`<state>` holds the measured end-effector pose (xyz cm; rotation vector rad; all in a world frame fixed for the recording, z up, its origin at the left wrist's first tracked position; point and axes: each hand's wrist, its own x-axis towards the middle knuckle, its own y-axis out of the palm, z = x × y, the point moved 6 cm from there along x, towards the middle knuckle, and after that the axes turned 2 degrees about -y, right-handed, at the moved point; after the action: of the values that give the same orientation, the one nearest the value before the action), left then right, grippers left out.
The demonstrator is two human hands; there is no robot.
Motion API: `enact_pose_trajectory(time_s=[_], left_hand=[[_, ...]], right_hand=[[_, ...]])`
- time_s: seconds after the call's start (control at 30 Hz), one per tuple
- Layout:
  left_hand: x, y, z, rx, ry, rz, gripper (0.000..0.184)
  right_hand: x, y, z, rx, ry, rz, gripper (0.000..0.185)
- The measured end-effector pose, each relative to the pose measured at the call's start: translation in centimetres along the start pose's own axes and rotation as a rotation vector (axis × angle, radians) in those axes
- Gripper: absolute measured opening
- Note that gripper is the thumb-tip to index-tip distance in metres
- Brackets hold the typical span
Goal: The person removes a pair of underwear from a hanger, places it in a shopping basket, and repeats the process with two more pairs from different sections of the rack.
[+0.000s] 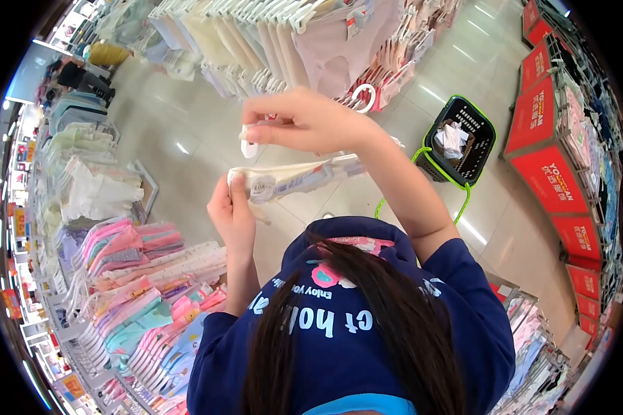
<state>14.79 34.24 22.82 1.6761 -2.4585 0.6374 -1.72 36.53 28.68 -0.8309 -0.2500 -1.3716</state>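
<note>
My left hand (232,214) pinches the end of a cream garment (291,181) between thumb and fingers. The garment is a narrow strip with a printed size mark near the thumb and stretches to the right below my other hand. Just above it, my right hand (301,124) is closed on a small white piece (249,146) that sticks out below the fingertips; it may be a tag or a hanger part. My right forearm hides the garment's far end.
A green-rimmed black basket (457,142) with white items stands on the floor at right. Hanging pale clothes (339,52) fill a rack ahead. Colourful clothes (142,277) hang at left. Red-signed shelves (557,183) line the right. A person (83,75) is at far left.
</note>
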Motion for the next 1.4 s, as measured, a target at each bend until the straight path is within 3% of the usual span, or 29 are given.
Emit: enact_pose_trajectory(time_s=[0.1,0.2,0.3,0.37,0.4,0.5,0.53,0.63,0.67,0.77,0.87,0.93,1.07,1.13,1.2,1.33,1.4], left_hand=[[0.4,0.6,1.1,-0.135,-0.025,0.045,0.022],[1.1,2.7,3.6,-0.324,-0.238,0.206,0.02],[1.4,6.3,3.7,0.011,0.055,0.534,0.017],[1.0,8.1,3.3,-0.001,0.187,0.59,0.015],[0.7,8.9,3.0,-0.008,0.253,0.619,0.015],[-0.3,10.7,3.2,-0.233,0.23,0.845,0.016],[-1.0,11.3,3.3,-0.231,0.132,0.953,0.016],[-2.4,13.3,1.9,-0.332,0.136,1.048,0.017],[-2.9,13.7,2.1,-0.375,-0.118,1.018,0.017],[-3.6,15.2,4.8,-0.406,-0.076,0.769,0.017],[-4.2,15.7,7.2,-0.506,-0.227,0.576,0.016],[-3.9,15.7,5.9,-0.491,-0.209,0.586,0.017],[-3.6,15.2,2.4,-0.408,-0.115,0.662,0.02],[-3.5,14.8,1.2,-0.249,0.06,0.701,0.021],[-3.4,14.6,1.2,0.026,0.372,0.669,0.019],[-3.2,14.4,0.8,-0.201,0.385,0.579,0.017],[-3.7,13.8,-0.8,-0.11,0.462,0.536,0.016]], right_hand=[[-0.1,-1.4,1.5,0.173,0.159,-0.073,0.018],[0.1,-2.3,3.1,0.473,-0.096,-0.28,0.018],[-0.5,-4.0,5.0,0.534,-0.234,-0.393,0.022],[-1.2,-5.1,6.1,0.594,-0.252,-0.446,0.027],[-1.4,-5.5,6.8,0.299,-0.392,-0.555,0.039],[-2.8,-6.6,7.9,0.497,-0.573,-0.501,0.042],[-3.0,-6.6,8.8,0.47,-0.603,-0.538,0.046],[-3.3,-6.8,9.9,0.369,-0.629,-0.54,0.048],[-3.5,-6.6,9.7,0.42,-0.571,-0.626,0.03],[-2.3,-4.6,10.8,-0.017,-0.677,-0.689,0.024],[-1.3,-1.8,11.4,-0.245,-0.615,-0.559,0.024],[-0.8,0.2,10.5,-0.429,-0.557,-0.408,0.03],[-0.1,3.4,9.0,-0.474,-0.373,-0.253,0.023],[0.1,5.6,8.1,-0.499,-0.3,-0.104,0.024],[-0.2,7.8,7.1,-0.543,-0.27,-0.001,0.025],[-1.0,11.0,5.6,-0.592,-0.267,0.114,0.022],[-1.5,11.6,5.3,-0.574,-0.241,0.135,0.018]])
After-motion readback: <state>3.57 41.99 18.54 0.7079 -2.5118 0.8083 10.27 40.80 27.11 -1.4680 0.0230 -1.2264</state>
